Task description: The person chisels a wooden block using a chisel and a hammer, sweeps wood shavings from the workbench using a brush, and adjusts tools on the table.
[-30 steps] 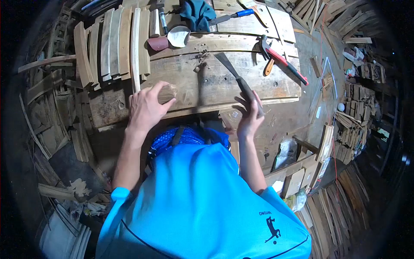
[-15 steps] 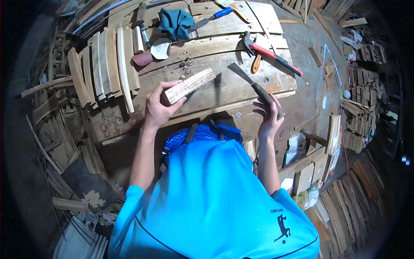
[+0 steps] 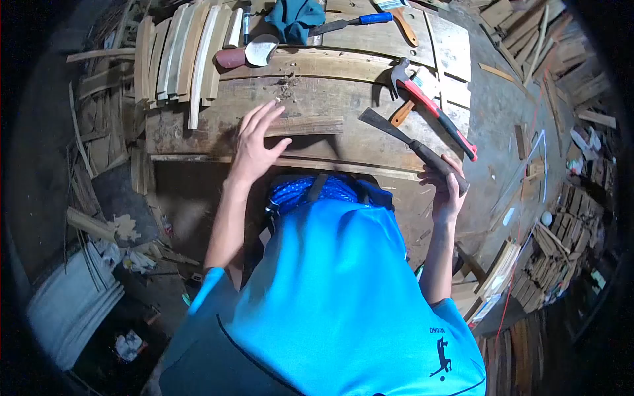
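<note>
A short wooden block (image 3: 305,125) lies along the workbench (image 3: 198,142) near its front edge. My left hand (image 3: 256,142) is beside the block's left end, fingers stretched and thumb apart; whether a fingertip still touches it cannot be made out. On the right, my right hand (image 3: 446,181) is wrapped around the dark handle of a chisel (image 3: 422,150). Its flared metal blade points up and left over the bench. Just beyond the chisel rests a claw hammer (image 3: 432,105) with a red and black handle, partly covering an orange-handled brush (image 3: 403,113).
Curved wooden slats (image 3: 181,56) stand in a row at the bench's left. Toward the back are a sandpaper roll (image 3: 247,54), a green cloth (image 3: 295,20), a blue-handled chisel (image 3: 350,24) and another brush (image 3: 401,20). Wood shavings (image 3: 288,86) lie mid-bench. Stacked wood (image 3: 558,251) fills the right.
My left hand has lowered the wooden block to the bench and opened. The right hand keeps the chisel, and the head view has shifted.
</note>
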`<state>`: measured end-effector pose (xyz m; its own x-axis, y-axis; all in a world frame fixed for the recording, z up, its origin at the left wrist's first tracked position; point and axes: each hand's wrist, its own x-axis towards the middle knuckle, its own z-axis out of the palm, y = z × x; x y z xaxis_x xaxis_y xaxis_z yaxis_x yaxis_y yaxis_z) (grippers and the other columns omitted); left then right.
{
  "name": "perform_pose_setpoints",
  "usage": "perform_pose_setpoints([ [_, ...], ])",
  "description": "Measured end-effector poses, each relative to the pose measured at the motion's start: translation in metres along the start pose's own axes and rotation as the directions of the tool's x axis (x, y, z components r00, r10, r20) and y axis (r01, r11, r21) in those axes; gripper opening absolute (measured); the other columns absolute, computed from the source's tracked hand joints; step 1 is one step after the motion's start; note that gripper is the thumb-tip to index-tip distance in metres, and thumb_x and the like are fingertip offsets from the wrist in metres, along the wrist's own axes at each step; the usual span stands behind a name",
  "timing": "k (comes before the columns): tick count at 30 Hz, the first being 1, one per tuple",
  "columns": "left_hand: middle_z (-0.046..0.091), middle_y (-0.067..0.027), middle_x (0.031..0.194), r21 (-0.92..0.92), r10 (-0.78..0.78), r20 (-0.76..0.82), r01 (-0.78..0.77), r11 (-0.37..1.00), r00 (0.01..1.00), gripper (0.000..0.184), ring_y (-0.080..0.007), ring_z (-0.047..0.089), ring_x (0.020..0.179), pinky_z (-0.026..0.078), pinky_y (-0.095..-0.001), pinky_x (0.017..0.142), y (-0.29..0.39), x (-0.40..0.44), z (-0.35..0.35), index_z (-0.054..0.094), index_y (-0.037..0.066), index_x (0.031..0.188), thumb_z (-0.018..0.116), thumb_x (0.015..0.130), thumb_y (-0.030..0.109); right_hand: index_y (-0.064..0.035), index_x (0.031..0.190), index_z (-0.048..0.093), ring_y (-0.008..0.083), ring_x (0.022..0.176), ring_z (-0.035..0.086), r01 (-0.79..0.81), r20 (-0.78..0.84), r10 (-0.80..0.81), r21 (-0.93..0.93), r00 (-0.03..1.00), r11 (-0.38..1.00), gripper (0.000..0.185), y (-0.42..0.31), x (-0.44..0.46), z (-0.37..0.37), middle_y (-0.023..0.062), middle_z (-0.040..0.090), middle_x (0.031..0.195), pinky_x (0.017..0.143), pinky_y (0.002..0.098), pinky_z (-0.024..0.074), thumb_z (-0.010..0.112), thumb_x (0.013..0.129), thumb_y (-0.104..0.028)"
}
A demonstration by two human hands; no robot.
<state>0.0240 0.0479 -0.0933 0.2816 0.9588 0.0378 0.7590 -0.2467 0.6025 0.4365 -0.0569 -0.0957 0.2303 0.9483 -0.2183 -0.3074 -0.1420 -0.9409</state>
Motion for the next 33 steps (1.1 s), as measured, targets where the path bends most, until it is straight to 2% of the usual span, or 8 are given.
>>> perform_pose_setpoints([
  [3, 0.033, -0.0138, 0.165, 0.280, 0.073, 0.001, -0.070, 0.957, 0.997, 0.082, -0.0357, 0.029, 0.152, 0.020, -0.0546, 0.126, 0.041, -0.010, 0.022, 0.044, 0.018, 0.155, 0.080, 0.083, 0.034, 0.0080, 0.136, 0.053, 0.0334, 0.087, 0.075, -0.014, 0.045, 0.015, -0.023, 0.999, 1.000, 0.057, -0.005, 0.014, -0.012, 0.0290, 0.070, 0.107, 0.072, 0.0400, 0.0614, 0.063, 0.098, -0.032],
  [5, 0.023, -0.0180, 0.168, 0.287, 0.058, 0.082, -0.079, 0.955, 0.995, 0.094, -0.0380, 0.019, 0.156, 0.011, -0.0560, 0.127, 0.068, -0.020, 0.043, 0.032, 0.009, 0.160, 0.077, 0.084, 0.042, 0.0080, 0.136, 0.053, 0.0334, 0.087, 0.075, -0.011, 0.078, 0.013, -0.018, 0.997, 1.000, 0.057, -0.007, 0.021, -0.020, 0.0291, 0.070, 0.108, 0.073, 0.0398, 0.0614, 0.063, 0.098, -0.032],
  [8, 0.016, -0.0207, 0.169, 0.206, 0.044, 0.112, -0.067, 0.976, 0.993, 0.100, -0.0410, 0.011, 0.157, 0.008, -0.0580, 0.127, 0.086, -0.034, 0.075, 0.022, -0.002, 0.160, 0.074, 0.087, 0.043, 0.0081, 0.136, 0.053, 0.0335, 0.087, 0.075, -0.012, 0.112, 0.014, -0.019, 0.994, 1.000, 0.057, -0.011, 0.030, -0.026, 0.0293, 0.070, 0.108, 0.073, 0.0395, 0.0614, 0.063, 0.098, -0.033],
  [14, 0.019, -0.0216, 0.168, 0.248, 0.016, 0.060, -0.030, 0.968, 0.998, 0.094, -0.0365, 0.014, 0.157, 0.010, -0.0541, 0.127, 0.085, -0.038, 0.081, 0.021, -0.002, 0.161, 0.069, 0.091, 0.040, 0.0071, 0.139, 0.051, 0.0321, 0.087, 0.075, -0.019, 0.175, 0.031, -0.070, 0.984, 0.997, 0.060, -0.015, 0.033, -0.044, 0.0296, 0.070, 0.111, 0.076, 0.0397, 0.0616, 0.060, 0.099, -0.037],
  [22, 0.030, -0.0236, 0.164, 0.365, -0.163, -0.270, 0.258, 0.895, 0.949, 0.077, -0.0401, 0.022, 0.155, 0.016, -0.0534, 0.126, 0.029, -0.047, 0.056, 0.039, 0.002, 0.156, 0.061, 0.099, 0.048, 0.0083, 0.135, 0.053, 0.0338, 0.089, 0.074, -0.023, 0.184, 0.026, -0.018, 0.983, 1.000, 0.060, -0.015, 0.023, -0.043, 0.0296, 0.069, 0.111, 0.075, 0.0408, 0.0610, 0.064, 0.097, -0.037],
  [26, 0.054, -0.0226, 0.148, -0.019, -0.368, -0.351, 0.386, 0.922, 0.861, 0.073, -0.0356, 0.052, 0.138, 0.040, -0.0448, 0.116, 0.005, -0.048, 0.034, 0.047, 0.003, 0.151, 0.077, 0.091, 0.033, 0.0083, 0.134, 0.054, 0.0336, 0.089, 0.074, -0.027, 0.215, 0.019, 0.033, 0.976, 0.999, 0.059, -0.017, 0.022, -0.033, 0.0292, 0.070, 0.110, 0.075, 0.0405, 0.0611, 0.065, 0.096, -0.036],
  [29, 0.057, -0.0201, 0.145, -0.309, -0.446, -0.193, 0.378, 0.873, 0.874, 0.078, -0.0324, 0.053, 0.137, 0.040, -0.0432, 0.116, -0.011, -0.048, 0.030, 0.046, 0.006, 0.151, 0.083, 0.086, 0.028, 0.0084, 0.134, 0.055, 0.0330, 0.091, 0.074, -0.027, 0.274, 0.005, 0.077, 0.962, 0.997, 0.057, -0.019, 0.024, -0.019, 0.0284, 0.070, 0.110, 0.075, 0.0400, 0.0612, 0.066, 0.096, -0.033],
  [33, 0.058, -0.0169, 0.145, -0.335, -0.328, -0.113, 0.275, 0.901, 0.938, 0.080, -0.0272, 0.052, 0.138, 0.039, -0.0407, 0.117, -0.024, -0.041, 0.033, 0.045, 0.007, 0.153, 0.085, 0.085, 0.023, 0.0084, 0.135, 0.055, 0.0327, 0.090, 0.074, -0.041, 0.370, 0.059, -0.057, 0.927, 0.998, 0.058, -0.010, 0.035, -0.008, 0.0280, 0.070, 0.111, 0.075, 0.0399, 0.0608, 0.067, 0.096, -0.032],
])
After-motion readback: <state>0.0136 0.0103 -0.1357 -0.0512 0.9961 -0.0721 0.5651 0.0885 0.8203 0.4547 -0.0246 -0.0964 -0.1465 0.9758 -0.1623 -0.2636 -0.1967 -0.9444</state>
